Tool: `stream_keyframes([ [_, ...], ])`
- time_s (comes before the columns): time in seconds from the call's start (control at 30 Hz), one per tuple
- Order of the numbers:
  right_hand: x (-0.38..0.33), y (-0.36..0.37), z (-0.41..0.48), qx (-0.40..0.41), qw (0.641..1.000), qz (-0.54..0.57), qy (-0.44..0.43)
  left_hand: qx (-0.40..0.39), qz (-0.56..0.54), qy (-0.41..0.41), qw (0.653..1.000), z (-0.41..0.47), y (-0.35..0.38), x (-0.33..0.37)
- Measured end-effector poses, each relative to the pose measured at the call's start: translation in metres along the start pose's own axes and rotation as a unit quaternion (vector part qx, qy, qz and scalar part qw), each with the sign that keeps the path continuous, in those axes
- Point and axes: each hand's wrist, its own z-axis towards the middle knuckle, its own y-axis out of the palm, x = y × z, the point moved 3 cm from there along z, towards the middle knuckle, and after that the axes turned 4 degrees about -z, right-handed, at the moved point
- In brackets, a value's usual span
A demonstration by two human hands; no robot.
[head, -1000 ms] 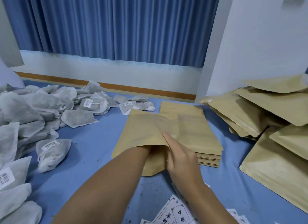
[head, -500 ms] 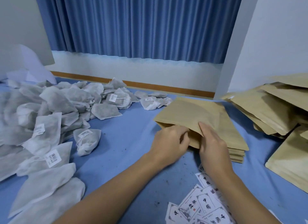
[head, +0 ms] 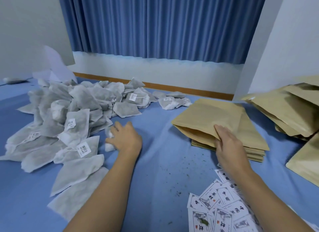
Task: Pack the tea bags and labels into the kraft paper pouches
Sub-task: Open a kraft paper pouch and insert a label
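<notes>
- your left hand curls round a white tea bag beside the pile, blurry
- your right hand pinches the mouth edge of the top kraft pouch

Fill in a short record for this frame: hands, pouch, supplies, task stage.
left hand: at the tea bag pile, touching a small white tea bag; grip blurred
right hand: grips the open pouch at its mouth
pouch stack: flat, under the open pouch
labels: loose, spread at lower right
stage: reaching for a tea bag; pouch inside hidden
</notes>
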Motion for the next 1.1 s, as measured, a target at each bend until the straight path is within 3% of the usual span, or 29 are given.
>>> stream_keyframes([
  [0.13, -0.001, -0.001, 0.0, -0.003, 1.0, 0.009, 0.001, 0.012, -0.14, 0.121, 0.983, -0.021, 0.009, 0.025],
  [0.27, 0.0, -0.001, -0.001, 0.005, 1.0, 0.019, 0.007, 0.021, -0.426, 0.204, 0.881, -0.067, 0.006, 0.062],
  [0.37, 0.001, -0.001, -0.001, 0.019, 0.999, 0.034, 0.012, -0.003, -0.493, 0.283, 0.823, -0.101, 0.005, 0.085],
  [0.5, 0.003, -0.001, 0.0, 0.042, 0.998, 0.05, 0.014, -0.114, -0.357, 0.396, 0.838, -0.127, 0.028, 0.095],
  [0.57, 0.005, -0.001, 0.0, 0.05, 0.997, 0.054, 0.024, -0.138, -0.276, 0.415, 0.856, -0.128, 0.035, 0.092],
  [0.67, 0.009, -0.002, 0.001, 0.071, 0.993, 0.066, 0.064, -0.173, -0.265, 0.419, 0.851, -0.129, 0.033, 0.087],
  [0.9, 0.01, -0.006, 0.0, 0.102, 0.982, 0.116, 0.107, -0.07, -0.253, 0.524, 0.81, -0.147, 0.016, 0.101],
  [1.1, 0.008, -0.004, -0.001, 0.119, 0.984, 0.106, 0.081, -0.038, -0.122, 0.489, 0.863, -0.14, 0.029, 0.125],
])
